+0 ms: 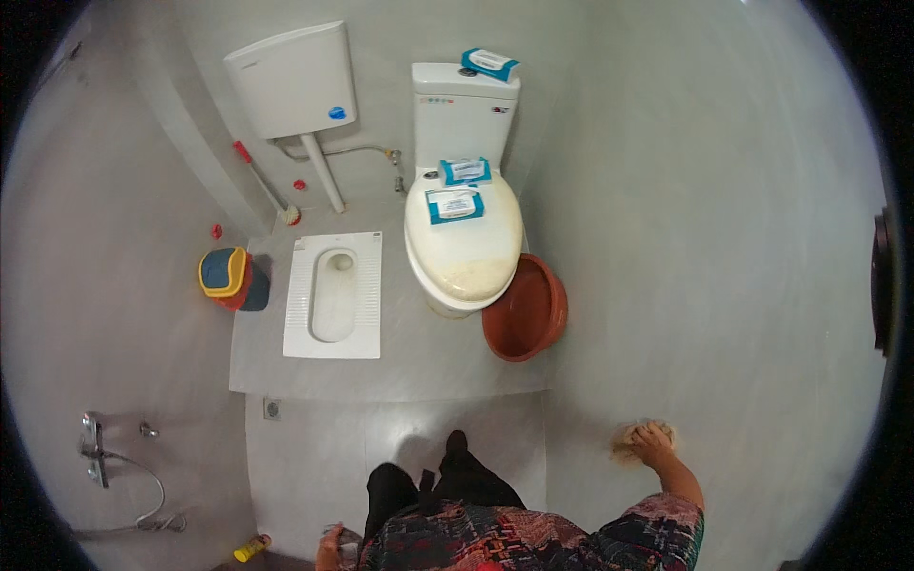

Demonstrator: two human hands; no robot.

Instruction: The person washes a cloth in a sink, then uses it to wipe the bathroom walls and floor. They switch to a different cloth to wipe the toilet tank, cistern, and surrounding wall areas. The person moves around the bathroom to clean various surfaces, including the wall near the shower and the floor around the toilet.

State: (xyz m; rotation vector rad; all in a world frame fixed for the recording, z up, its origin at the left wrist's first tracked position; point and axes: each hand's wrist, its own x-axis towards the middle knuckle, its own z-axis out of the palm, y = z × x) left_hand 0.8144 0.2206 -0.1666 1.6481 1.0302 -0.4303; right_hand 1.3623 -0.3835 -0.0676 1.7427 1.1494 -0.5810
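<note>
Against the grey wall on the right, my right hand (653,443) presses with bent fingers held together. Around the fingers shows a brownish patch (624,443); I cannot tell whether it is a cloth or a stain. Low at the bottom edge, my left hand (330,549) is closed beside my leg. Next to its fingers is a pale, greyish thing (350,544), too unclear to name. On the closed toilet lid lie two blue-and-white wipes packs (455,205), and another wipes pack (490,64) rests on the cistern.
A white toilet (464,252) stands on a raised step, with a brown-red tub (552,305) beside it. Left of it are a squat pan (369,295), a toilet brush (262,181) and a lidded bin (255,292). A shower tap (92,447) hangs on the left wall; a yellow bottle (251,548) lies below.
</note>
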